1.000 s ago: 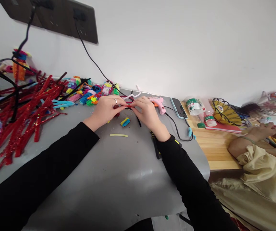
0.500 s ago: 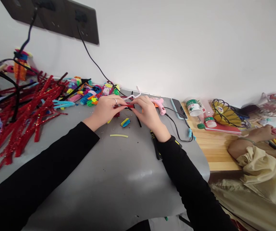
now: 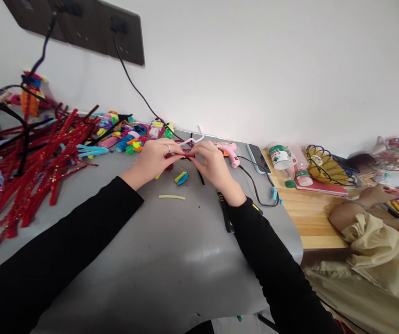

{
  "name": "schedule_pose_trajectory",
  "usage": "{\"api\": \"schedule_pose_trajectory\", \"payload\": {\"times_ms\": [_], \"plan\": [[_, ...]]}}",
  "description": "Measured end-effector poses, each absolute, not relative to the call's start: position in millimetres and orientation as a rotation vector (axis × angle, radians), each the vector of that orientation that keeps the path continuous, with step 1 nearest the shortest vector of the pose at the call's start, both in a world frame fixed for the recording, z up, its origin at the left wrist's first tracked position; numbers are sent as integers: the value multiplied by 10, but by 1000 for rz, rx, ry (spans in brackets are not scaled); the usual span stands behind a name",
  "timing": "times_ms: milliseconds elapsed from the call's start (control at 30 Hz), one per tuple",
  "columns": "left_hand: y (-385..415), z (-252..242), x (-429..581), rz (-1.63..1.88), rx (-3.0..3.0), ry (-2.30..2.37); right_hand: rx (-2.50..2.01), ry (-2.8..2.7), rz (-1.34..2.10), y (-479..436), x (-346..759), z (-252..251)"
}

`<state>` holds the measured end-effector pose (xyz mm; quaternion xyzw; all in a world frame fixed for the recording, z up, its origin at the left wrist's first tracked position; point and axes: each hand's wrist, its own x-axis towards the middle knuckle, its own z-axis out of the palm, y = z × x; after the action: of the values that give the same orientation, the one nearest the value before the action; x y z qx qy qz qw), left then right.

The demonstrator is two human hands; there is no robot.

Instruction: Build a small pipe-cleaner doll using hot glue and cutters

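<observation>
Above the grey table mat (image 3: 171,260), my left hand (image 3: 154,157) and my right hand (image 3: 212,164) meet fingertip to fingertip. Both pinch a short red pipe cleaner (image 3: 186,150), largely covered by the fingers; a dark strip shows just under it. Below them lies a small yellow-and-blue pipe cleaner piece (image 3: 181,178), and nearer to me a straight pale yellow strip (image 3: 172,197). A black pipe cleaner (image 3: 201,178) lies by my right fingers. Behind the hands is a bent whitish pipe cleaner (image 3: 195,139). Black-and-yellow handled pliers (image 3: 224,211) rest partly under my right wrist.
Red glittery pipe cleaners (image 3: 46,162) pile up at left, with small colourful pipe cleaner figures (image 3: 133,134) along the wall. A pink glue gun (image 3: 232,155), its cord and a phone (image 3: 258,157) lie right. Beyond, another person's arm (image 3: 348,213) rests by a wooden table (image 3: 310,222).
My fingertips have shifted slightly around the red pipe cleaner, and less of it shows. The other person's hands at the right have moved a little.
</observation>
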<state>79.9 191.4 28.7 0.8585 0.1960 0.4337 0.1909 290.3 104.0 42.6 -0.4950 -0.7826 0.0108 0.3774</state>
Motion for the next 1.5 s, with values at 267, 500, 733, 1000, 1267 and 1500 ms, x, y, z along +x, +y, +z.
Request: {"api": "schedule_pose_trajectory", "payload": {"times_ms": [267, 500, 733, 1000, 1267, 1500], "plan": [[1921, 296, 789, 1196, 2409, 566, -1278, -2012, 47, 1031, 2897, 447], [1913, 306, 787, 1219, 2393, 583, -1261, -2031, 56, 1012, 2878, 471], [1906, 318, 787, 1222, 2385, 554, -1282, -2011, 37, 1024, 2883, 449], [1891, 313, 792, 1206, 2400, 519, -1275, -2001, 41, 1022, 2877, 440], [1898, 300, 789, 1231, 2432, 468, -1299, -2004, 37, 1027, 2883, 437], [1891, 304, 787, 1206, 2436, 482, -1288, -2009, 33, 1022, 2876, 441]]}}
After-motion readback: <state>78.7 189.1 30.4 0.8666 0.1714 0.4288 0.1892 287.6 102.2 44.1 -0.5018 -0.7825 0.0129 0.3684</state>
